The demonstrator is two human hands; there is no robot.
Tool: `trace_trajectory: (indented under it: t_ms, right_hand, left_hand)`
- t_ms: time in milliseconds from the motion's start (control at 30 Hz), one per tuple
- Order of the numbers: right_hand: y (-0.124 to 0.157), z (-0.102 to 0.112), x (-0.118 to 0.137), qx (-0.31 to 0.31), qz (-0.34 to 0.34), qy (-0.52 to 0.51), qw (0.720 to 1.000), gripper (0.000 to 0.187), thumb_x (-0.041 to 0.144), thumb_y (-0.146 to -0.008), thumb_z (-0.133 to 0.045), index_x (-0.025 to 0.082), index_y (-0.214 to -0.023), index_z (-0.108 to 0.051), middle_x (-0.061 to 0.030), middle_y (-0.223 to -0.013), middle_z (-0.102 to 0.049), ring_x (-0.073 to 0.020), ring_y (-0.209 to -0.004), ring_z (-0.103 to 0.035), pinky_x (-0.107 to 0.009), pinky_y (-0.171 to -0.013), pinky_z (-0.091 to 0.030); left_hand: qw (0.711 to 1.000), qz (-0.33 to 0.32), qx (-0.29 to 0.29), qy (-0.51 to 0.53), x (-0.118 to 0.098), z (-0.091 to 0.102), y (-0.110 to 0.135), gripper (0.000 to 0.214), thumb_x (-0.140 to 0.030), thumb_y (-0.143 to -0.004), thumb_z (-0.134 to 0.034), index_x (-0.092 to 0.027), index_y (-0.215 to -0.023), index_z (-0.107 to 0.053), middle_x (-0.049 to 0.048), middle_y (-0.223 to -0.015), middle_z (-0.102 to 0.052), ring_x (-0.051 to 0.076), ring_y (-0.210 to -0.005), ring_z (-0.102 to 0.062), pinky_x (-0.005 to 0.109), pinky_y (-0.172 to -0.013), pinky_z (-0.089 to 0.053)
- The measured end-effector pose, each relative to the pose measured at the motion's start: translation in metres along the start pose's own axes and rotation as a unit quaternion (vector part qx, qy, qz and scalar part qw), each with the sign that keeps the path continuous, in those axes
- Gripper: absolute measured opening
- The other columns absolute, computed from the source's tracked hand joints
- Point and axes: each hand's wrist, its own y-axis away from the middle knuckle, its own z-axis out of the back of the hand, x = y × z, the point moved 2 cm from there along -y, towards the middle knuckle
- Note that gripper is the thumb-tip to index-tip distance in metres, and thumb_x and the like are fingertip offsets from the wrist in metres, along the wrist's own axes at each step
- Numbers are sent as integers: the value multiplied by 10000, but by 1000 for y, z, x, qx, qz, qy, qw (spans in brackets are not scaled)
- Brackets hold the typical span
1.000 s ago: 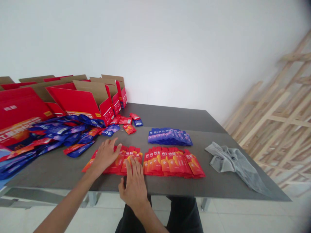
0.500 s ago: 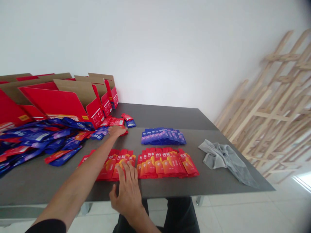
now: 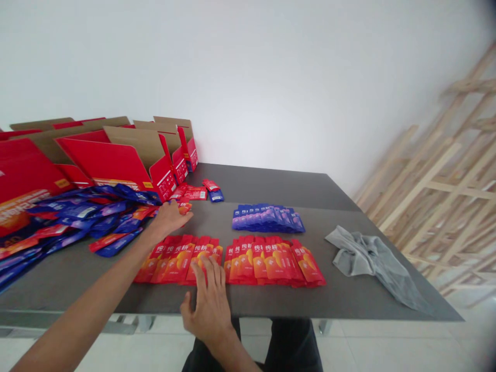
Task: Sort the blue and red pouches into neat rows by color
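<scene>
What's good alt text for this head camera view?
A person's left hand is at a loose red packet; the right hand is over fanned red packets on a grey table. Blue packets lie behind, open red boxes stand left, a grey cloth right.

Free tabletop behind blue packets, boxes blocking left, cloth right

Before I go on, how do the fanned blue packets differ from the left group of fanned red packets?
Colour: the blue packets are blue-purple; the left red packets are red with orange.
Place: the blue packets lie farther back on the table, while the left red packets lie closer to its front edge.
Hands: the right hand has its fingers over the left red packets; neither hand is over the blue packets.
Both overlap in a row, with white lettering.
</scene>
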Motion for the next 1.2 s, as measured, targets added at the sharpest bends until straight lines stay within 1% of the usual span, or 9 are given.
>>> trace_trajectory:
  t_ms: [100,167,267,367,667,833,1033,1133,1200]
  right_hand:
    - [1,1,0,-7,5,-3,1000,818,154,-795,-599,163,-1586,-393,-158,-1642,-395,-323,-1561,-289,-588,-1245,-327]
    - [2,1,0,-9,5,-6,1000,814,151,-800,-590,161,-1588,-387,-160,-1649,-382,-325,-1562,-284,-596,-1246,-319]
    - [2,0,-1,-5,0,-10,1000,796,147,-803,-581,165,-1578,-402,-161,-1644,-385,-329,-1559,-287,-599,-1245,-313]
    - [2,0,-2,-5,-3,-13,1000,784,146,-809,-579,166,-1574,-408,-162,-1642,-383,-333,-1552,-296,-604,-1240,-313]
    - [1,1,-2,-2,-5,-5,1000,795,139,-798,-581,169,-1574,-415,-148,-1659,-364,-336,-1554,-287,-598,-1237,-314]
    - [2,1,-1,-10,2,-11,1000,784,142,-804,-584,164,-1570,-415,-160,-1634,-392,-330,-1545,-298,-587,-1240,-311]
    - [2,3,0,-19,1,-15,1000,767,138,-808,-591,172,-1557,-426,-164,-1620,-405,-345,-1527,-323,-606,-1223,-331]
    - [2,3,0,-20,4,-18,1000,765,137,-808,-589,176,-1555,-425,-163,-1614,-411,-345,-1524,-330,-610,-1222,-335]
    - [2,2,-1,-20,5,-18,1000,766,141,-814,-586,180,-1560,-417,-162,-1609,-414,-347,-1524,-331,-617,-1223,-333]
  left_hand:
    - [999,14,-6,-45,25,5,47,890,-563,-855,-518,37,-1504,-411,315,-1425,-557,440,-1351,-542,474,-1086,-443]
    - [999,18,-1,-50,33,3,77,925,-588,-849,-492,29,-1531,-391,295,-1401,-557,433,-1351,-543,474,-1096,-440]
    - [998,24,31,-49,34,-7,111,915,-593,-849,-485,23,-1523,-421,284,-1366,-554,417,-1325,-558,462,-1100,-439]
    - [998,23,43,-47,30,-17,126,849,-579,-869,-485,-5,-1493,-463,279,-1344,-562,416,-1283,-563,476,-1089,-437]
    - [999,11,27,-38,42,-33,129,819,-596,-870,-405,-16,-1435,-530,292,-1328,-573,433,-1294,-518,514,-1073,-432]
    - [999,2,30,-45,48,-37,132,815,-590,-896,-367,-6,-1440,-531,288,-1371,-554,415,-1361,-481,488,-1110,-417]
    - [999,24,36,-31,52,-30,134,914,-680,-920,-288,-27,-1536,-458,272,-1437,-528,429,-1381,-472,518,-1135,-397]
    - [999,25,10,-27,62,-22,122,893,-677,-925,-284,-57,-1541,-465,251,-1418,-567,431,-1389,-476,537,-1145,-388]
    - [999,22,-21,-33,73,-15,109,849,-630,-935,-299,-35,-1511,-488,261,-1379,-604,426,-1372,-500,543,-1155,-376]
